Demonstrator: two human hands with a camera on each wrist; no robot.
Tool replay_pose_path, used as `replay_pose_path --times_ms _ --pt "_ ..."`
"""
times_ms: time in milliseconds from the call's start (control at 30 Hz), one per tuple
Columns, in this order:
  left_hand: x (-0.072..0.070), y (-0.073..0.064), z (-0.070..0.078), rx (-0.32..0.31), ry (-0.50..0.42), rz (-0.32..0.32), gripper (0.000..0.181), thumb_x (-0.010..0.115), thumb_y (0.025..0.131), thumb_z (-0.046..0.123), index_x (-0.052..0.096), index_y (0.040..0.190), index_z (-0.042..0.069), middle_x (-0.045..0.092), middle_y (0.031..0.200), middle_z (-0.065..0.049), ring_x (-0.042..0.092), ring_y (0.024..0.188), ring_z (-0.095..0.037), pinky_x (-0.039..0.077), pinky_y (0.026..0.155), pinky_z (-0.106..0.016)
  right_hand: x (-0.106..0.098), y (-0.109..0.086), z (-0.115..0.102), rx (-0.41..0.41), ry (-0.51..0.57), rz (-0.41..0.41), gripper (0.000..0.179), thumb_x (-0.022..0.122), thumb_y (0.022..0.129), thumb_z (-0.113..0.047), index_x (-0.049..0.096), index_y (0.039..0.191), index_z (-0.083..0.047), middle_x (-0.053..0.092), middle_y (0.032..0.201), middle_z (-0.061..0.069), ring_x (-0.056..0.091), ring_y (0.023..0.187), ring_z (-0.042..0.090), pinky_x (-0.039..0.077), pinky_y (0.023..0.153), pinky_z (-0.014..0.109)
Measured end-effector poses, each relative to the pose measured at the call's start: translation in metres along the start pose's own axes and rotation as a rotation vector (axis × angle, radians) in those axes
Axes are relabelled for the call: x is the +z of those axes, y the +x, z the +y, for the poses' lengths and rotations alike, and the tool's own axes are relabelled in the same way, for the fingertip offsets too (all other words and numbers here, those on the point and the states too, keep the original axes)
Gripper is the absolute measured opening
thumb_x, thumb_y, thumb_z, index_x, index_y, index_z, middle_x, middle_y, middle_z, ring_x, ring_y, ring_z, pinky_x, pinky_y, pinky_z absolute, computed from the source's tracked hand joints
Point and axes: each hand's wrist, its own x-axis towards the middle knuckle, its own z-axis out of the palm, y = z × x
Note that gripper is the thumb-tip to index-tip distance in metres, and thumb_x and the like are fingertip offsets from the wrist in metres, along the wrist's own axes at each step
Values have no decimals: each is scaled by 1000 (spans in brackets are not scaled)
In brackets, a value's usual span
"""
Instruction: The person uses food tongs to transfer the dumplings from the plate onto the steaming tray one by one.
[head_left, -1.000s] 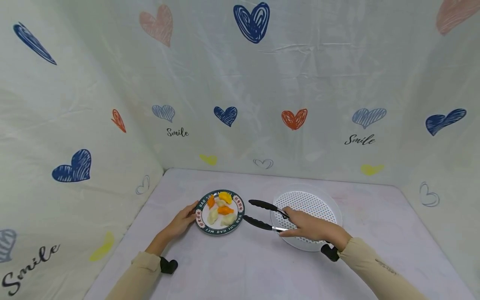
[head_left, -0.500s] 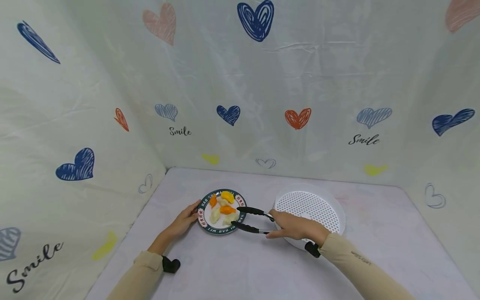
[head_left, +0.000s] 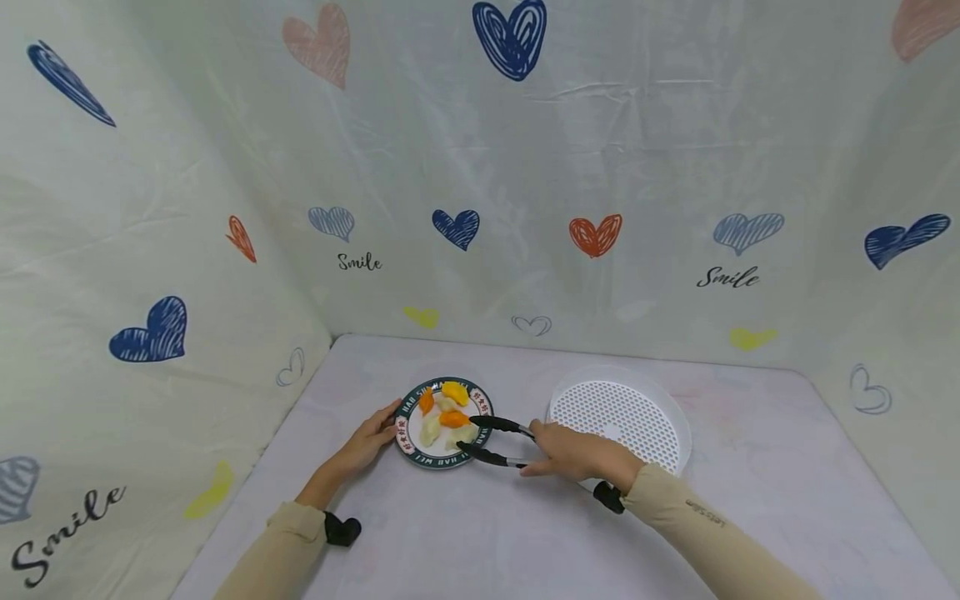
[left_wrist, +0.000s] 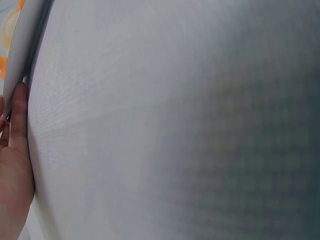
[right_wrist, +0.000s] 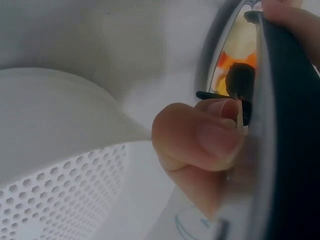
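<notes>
My left hand holds the left rim of a small plate with a green patterned border. In the left wrist view, the left fingers lie under the plate's edge. Several toy dumplings are on the plate: a yellow one, an orange one and pale ones such as this pale dumpling. My right hand grips metal tongs with black tips. Their arms are spread, and the tips overlap the plate's right side, around a pale dumpling at the lower right.
A round white basket with a perforated bottom stands on the right, partly behind my right hand and forearm. Both things sit on a pale tabletop. A white curtain printed with hearts hangs behind and at the sides.
My right hand has moved left with the tongs, from the gap beside the plate to over its right side. The left hand has kept its hold on the plate.
</notes>
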Motion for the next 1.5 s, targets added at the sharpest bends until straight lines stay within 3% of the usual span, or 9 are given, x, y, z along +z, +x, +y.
replay_pose_path --times_ms 300,700,1267,1500 --pt "-1 -1 2 -8 -12 -1 55 45 105 6 25 155 -3 23 159 -28 23 145 -43 24 116 -54 8 5 -11 45 8 -13 59 75 89 -39 54 117 8 55 77 2 48 67 13 44 56 28" --pt "-3 -2 2 1 -4 1 55 44 105 5 25 155 -4 22 159 -29 22 145 -44 23 117 -54 9 12 -11 27 33 -34 49 72 91 -39 55 110 3 53 72 1 44 60 10 37 50 23" --pt "-3 -3 0 5 -15 -8 55 44 105 7 24 155 -4 22 159 -28 20 146 -43 20 118 -53 18 17 -12 0 3 -39 49 67 95 -38 55 119 3 56 79 1 49 67 12 48 59 26" --pt "-2 -3 -1 64 -3 4 56 46 105 11 25 154 -6 25 156 -32 27 142 -47 27 114 -56 17 15 -8 -19 36 -25 51 67 95 -38 54 122 4 57 81 0 50 68 11 48 60 26"
